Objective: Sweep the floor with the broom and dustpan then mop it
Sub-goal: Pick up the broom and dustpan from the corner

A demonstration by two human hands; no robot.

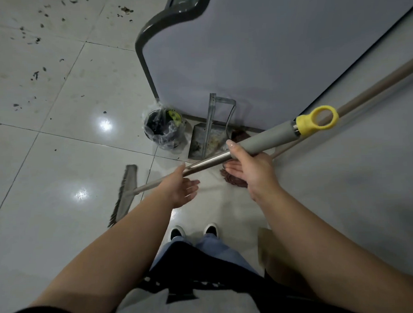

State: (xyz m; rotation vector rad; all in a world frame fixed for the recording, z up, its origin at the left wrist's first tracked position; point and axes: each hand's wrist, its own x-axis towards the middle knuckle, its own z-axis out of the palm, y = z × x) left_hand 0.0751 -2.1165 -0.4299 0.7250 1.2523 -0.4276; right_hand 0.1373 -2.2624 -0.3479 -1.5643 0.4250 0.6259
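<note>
The broom lies slanted across the view, its bristle head [125,193] on the tiles at the left. Its metal handle rises rightward to a grey grip ending in a yellow ring [322,120]. My right hand [251,168] holds the handle where the metal meets the grey grip, thumb over the top and fingers underneath. My left hand [181,188] is open, palm up, with a fingertip touching the handle lower down. A metal dustpan [197,142] holding dirt stands against the grey panel. The reddish-brown mop head [235,182] lies behind my right hand, and its tan pole [363,88] runs up to the right.
A small bin lined with a plastic bag [163,132] stands left of the dustpan. Dark debris [36,74] is scattered over the tiles at the upper left. A grey panel with a dark curved edge [267,47] blocks the far side. My shoes [194,230] are below the hands.
</note>
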